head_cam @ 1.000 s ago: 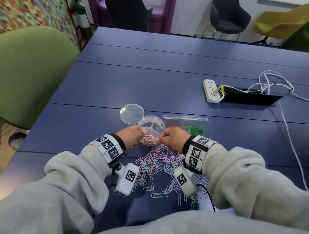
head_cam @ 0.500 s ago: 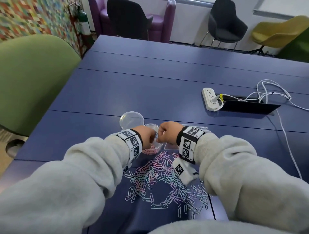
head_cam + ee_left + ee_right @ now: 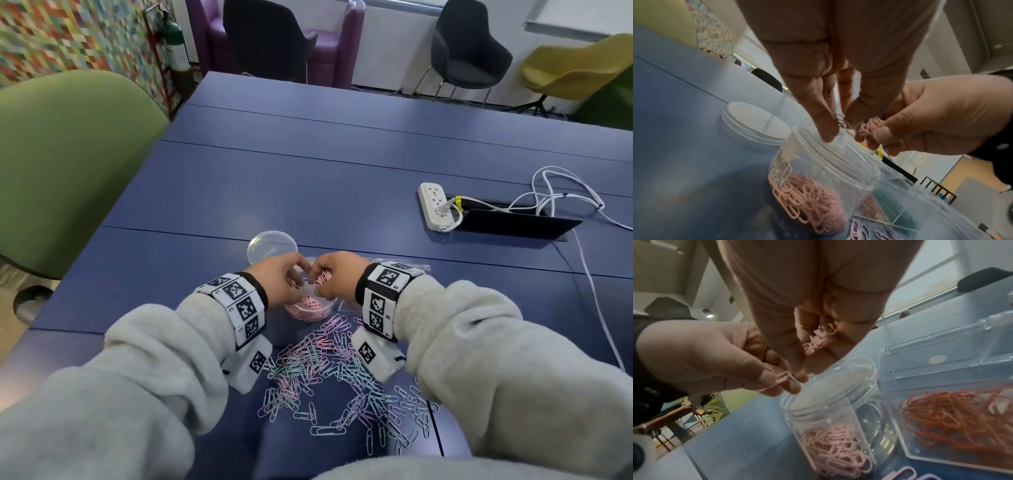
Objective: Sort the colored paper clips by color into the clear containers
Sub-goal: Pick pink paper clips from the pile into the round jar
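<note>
Above the open round jar of pink clips, near the table's front edge, the left hand pinches one pink paper clip while the right hand clasps a pink bunch. Light, stiff, slippery wire that tangles readily: best taken by fingertip pinch across the loops. Unsorted clips lie nearer the front edge.

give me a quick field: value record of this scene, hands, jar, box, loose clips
left hand: pinches pink clips above the jar
right hand: holds a bunch of pink clips above the jar
round jar: open, upright, pink clips in the bottom
jar lid: off, on the table behind the jar
divided box: beside the jar, red and green clips in separate compartments
loose pile: mixed pastel clips, unsorted
</note>
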Action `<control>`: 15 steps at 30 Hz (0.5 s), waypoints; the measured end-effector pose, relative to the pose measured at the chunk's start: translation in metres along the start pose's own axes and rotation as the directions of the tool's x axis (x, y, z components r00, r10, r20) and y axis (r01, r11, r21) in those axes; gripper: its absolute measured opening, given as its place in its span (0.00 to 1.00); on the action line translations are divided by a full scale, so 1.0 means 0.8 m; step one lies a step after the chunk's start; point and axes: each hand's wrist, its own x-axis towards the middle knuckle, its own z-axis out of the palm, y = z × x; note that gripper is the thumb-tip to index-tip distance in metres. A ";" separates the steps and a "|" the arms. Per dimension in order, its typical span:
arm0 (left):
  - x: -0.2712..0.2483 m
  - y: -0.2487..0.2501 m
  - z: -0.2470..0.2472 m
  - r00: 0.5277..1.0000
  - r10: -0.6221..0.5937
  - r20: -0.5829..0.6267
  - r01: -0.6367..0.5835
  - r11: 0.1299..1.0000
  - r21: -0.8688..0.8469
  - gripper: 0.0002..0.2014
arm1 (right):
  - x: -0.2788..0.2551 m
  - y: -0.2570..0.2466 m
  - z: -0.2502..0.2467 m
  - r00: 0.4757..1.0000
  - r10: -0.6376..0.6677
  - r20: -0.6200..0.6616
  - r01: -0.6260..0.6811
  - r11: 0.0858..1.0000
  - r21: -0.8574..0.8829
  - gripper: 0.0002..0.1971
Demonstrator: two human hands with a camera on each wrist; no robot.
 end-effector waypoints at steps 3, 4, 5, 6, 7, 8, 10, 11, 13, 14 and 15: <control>-0.003 -0.006 0.000 1.000 0.007 -0.021 -0.010 0.989 -0.150 0.21 | 0.000 -0.004 0.003 0.998 -0.062 0.004 0.062 0.995 -0.081 0.12; -0.002 -0.006 0.001 1.000 0.005 -0.026 -0.010 0.986 -0.168 0.22 | 0.000 -0.005 0.004 0.997 -0.081 0.004 0.081 0.993 -0.091 0.12; -0.002 -0.006 0.002 1.000 -0.001 -0.025 -0.004 0.985 -0.170 0.23 | 0.001 -0.006 0.006 0.996 -0.094 0.005 0.094 0.991 -0.100 0.13; -0.001 -0.006 0.004 1.000 -0.007 -0.025 0.003 0.986 -0.167 0.24 | 0.000 -0.007 0.008 0.995 -0.102 0.008 0.102 0.989 -0.109 0.13; 0.000 -0.006 0.005 1.000 -0.014 -0.026 0.009 0.985 -0.171 0.26 | -0.001 -0.008 0.009 0.994 -0.105 0.013 0.106 0.988 -0.112 0.14; 0.001 -0.007 0.007 0.999 -0.020 -0.027 0.015 0.982 -0.186 0.27 | -0.001 -0.008 0.009 0.994 -0.109 0.018 0.111 0.988 -0.105 0.14; 0.002 -0.008 0.010 0.999 -0.033 -0.026 0.027 0.979 -0.201 0.27 | -0.003 -0.008 0.009 0.993 -0.121 0.014 0.121 0.989 -0.080 0.16; 0.002 -0.007 0.010 0.999 -0.030 -0.025 0.025 0.981 -0.191 0.27 | -0.004 -0.008 0.008 0.992 -0.125 0.014 0.125 0.990 -0.069 0.16; 0.000 -0.008 0.011 0.999 -0.021 -0.029 0.016 0.986 -0.168 0.25 | -0.005 -0.006 0.008 0.990 -0.137 0.026 0.138 0.989 -0.060 0.15; -0.002 -0.007 0.011 0.999 -0.019 -0.041 0.012 0.986 -0.167 0.24 | -0.006 -0.005 0.008 0.990 -0.139 0.032 0.140 0.988 -0.061 0.15; -0.003 -0.007 0.011 0.998 -0.018 -0.063 0.008 0.986 -0.166 0.23 | -0.006 -0.002 0.008 0.990 -0.138 0.029 0.139 0.989 -0.054 0.15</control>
